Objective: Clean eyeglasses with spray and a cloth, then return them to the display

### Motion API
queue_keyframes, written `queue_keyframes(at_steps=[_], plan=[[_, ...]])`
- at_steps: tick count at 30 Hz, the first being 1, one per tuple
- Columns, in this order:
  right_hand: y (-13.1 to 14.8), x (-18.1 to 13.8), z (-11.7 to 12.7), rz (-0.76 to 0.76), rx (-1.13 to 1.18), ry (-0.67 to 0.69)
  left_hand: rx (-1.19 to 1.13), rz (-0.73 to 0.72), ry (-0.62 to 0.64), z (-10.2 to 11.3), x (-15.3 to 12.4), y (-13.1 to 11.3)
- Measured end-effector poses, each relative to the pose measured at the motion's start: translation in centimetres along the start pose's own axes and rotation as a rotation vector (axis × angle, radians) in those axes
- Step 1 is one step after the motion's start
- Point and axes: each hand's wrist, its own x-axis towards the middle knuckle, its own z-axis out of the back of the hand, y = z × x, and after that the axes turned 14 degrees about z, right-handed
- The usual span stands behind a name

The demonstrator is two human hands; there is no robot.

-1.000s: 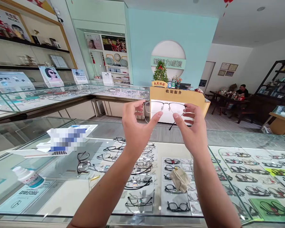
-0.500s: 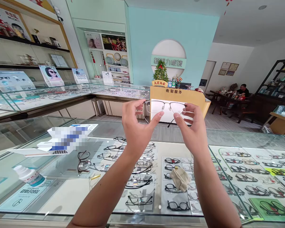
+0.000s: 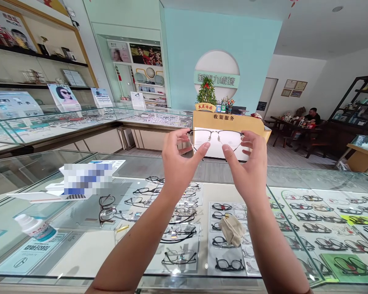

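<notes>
A pair of thin-rimmed eyeglasses [image 3: 214,132] is held up in front of me, above the glass display counter [image 3: 88,249]. My left hand [image 3: 180,159] grips its left side, with the thumb by the lower rim. At the other side my right hand [image 3: 247,163] grips the frame in the same way. The temples extend away behind the lenses. Below my hands, a beige cloth pouch [image 3: 232,230] lies on the counter top. Several rows of eyeglasses [image 3: 179,257] are laid out inside the case.
A white bottle [image 3: 37,228] and an open white-and-blue box [image 3: 86,183] are on the counter at left. Across the aisle stands a wooden cashier desk [image 3: 266,139] with a plant [image 3: 206,92]. A person [image 3: 313,116] sits at a table in the back right.
The eyeglasses have turned slightly, and their temples now show more symmetrically behind the lenses. My left hand has moved a little to the right.
</notes>
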Motion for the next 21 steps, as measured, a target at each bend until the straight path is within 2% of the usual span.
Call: queue_keyframes(at_steps=[15,21], plan=[[-0.65,0.01,-0.18,-0.065,0.004,0.055,0.093,-0.049,-0.046,-0.07,0.01,0.29],[-0.78,-0.05,-0.11,-0.102,0.027,0.09,0.121,-0.151,-0.101,-0.07,-0.12,0.38]])
